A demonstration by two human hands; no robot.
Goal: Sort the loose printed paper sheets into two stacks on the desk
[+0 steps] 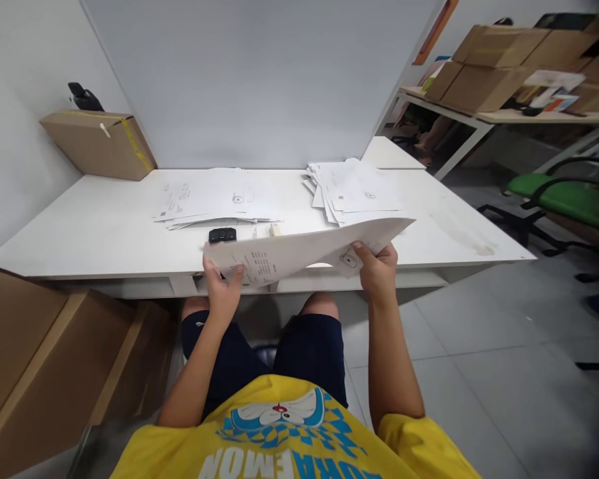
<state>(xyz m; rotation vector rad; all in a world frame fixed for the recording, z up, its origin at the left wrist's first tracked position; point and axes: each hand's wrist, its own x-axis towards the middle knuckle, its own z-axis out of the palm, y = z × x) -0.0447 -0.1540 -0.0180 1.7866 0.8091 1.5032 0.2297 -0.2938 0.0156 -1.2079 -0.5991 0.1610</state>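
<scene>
I hold a thin stack of printed white sheets [299, 249] in front of me, just above the near edge of the white table [80, 233]. My left hand [223, 289] grips its left end, fingers closed on the paper. My right hand [377, 266] grips its right end, thumb on top. Two spread piles of the same printed paper lie on the table beyond: one [214, 199] at the middle, one [354, 189] to the right. A small black stapler-like object [222, 235] and a small pale block [275, 230] sit just behind the held sheets.
A cardboard box [100, 143] rests at the table's back left against the wall. Large cardboard boxes [44, 366] stand on the floor at my left. A green chair [569, 199] and a second table with boxes [494, 73] are at the right.
</scene>
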